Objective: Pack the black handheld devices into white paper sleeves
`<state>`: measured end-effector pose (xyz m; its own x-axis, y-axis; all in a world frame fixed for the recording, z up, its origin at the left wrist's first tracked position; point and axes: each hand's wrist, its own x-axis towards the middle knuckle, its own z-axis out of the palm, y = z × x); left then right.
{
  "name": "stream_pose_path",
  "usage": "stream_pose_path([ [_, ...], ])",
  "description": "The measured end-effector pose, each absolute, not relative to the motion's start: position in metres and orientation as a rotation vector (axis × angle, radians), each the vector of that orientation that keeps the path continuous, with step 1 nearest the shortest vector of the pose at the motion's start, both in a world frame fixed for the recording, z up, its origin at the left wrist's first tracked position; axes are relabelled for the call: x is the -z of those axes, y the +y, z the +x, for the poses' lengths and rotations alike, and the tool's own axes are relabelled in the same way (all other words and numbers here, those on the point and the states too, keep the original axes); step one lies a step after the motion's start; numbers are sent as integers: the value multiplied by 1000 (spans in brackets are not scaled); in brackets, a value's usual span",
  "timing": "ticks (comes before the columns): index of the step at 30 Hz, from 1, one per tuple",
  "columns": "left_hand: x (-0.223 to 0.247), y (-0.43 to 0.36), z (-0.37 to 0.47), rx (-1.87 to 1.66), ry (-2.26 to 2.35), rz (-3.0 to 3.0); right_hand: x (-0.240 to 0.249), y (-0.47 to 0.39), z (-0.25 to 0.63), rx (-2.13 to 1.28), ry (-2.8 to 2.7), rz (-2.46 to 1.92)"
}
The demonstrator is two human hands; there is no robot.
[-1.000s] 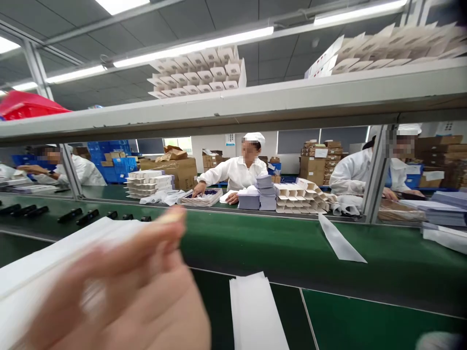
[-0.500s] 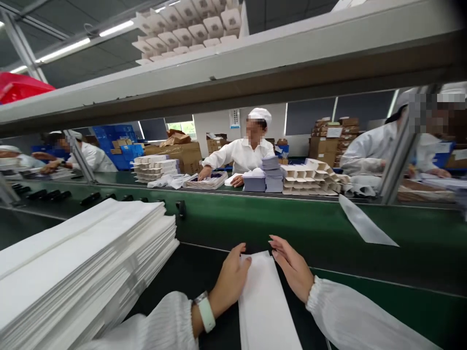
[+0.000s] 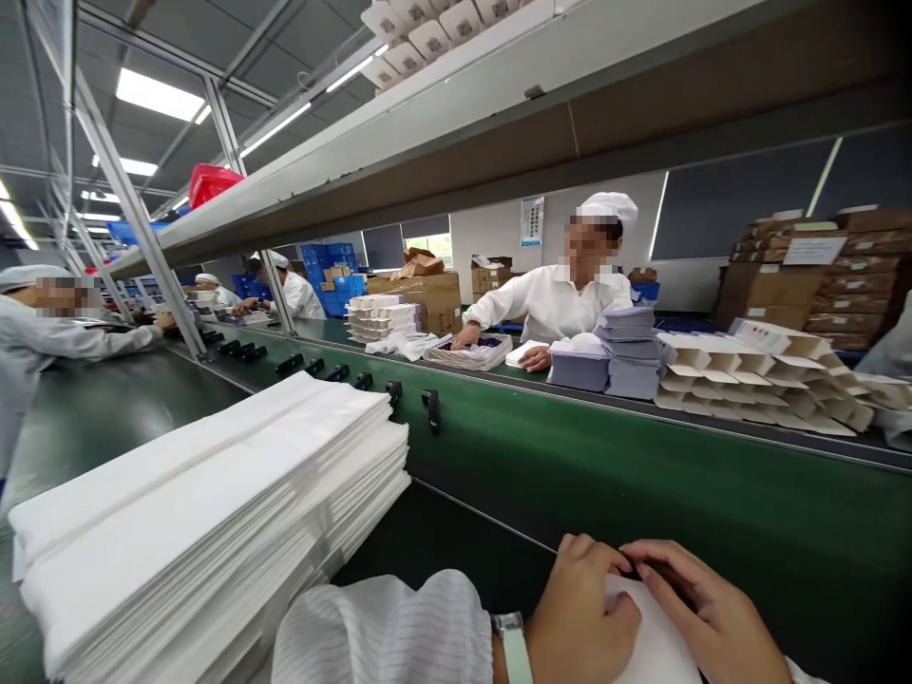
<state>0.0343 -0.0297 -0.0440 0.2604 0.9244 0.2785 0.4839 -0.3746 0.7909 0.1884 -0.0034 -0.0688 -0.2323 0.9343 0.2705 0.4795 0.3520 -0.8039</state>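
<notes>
A white folded sheet [image 3: 652, 632] lies on the dark work surface at the lower right, its near part cut off by the frame. My left hand [image 3: 588, 608] is closed on its left side, with the thumb across the top and the fingers curled over the far end. My right hand [image 3: 719, 622] grips the right side, index finger and thumb bent around the far corner. Between the fingertips of both hands is a small dark spot that I cannot make out. To the left rises a tall stack of white folded sheets [image 3: 235, 513].
Beyond my hands runs a green belt [image 3: 541, 465] with several black clip-like items [image 3: 431, 410] on it. Opposite, a co-worker [image 3: 562, 294] reaches into a tray [image 3: 474, 353], beside purple-grey stacks [image 3: 627, 351] and carton dividers [image 3: 755, 375]. A shelf [image 3: 456, 142] hangs overhead.
The view has swung left, so the stack and co-worker appear further right. My right hand has come from beside the sheet onto its far corner, and both hands are now close together.
</notes>
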Motion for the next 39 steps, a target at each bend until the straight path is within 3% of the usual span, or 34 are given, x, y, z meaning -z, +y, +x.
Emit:
stream_pose_path([
  [5, 44, -30, 31, -1016, 1298, 1920, 56, -14, 187, -550, -1983, -1293],
  [26, 36, -27, 29, -1011, 1233, 1938, 49, -22, 186, -647, -1889, -1297],
  [39, 29, -7, 7, -828, 744, 1874, 46, -17, 191, -832, -1917, -1084],
])
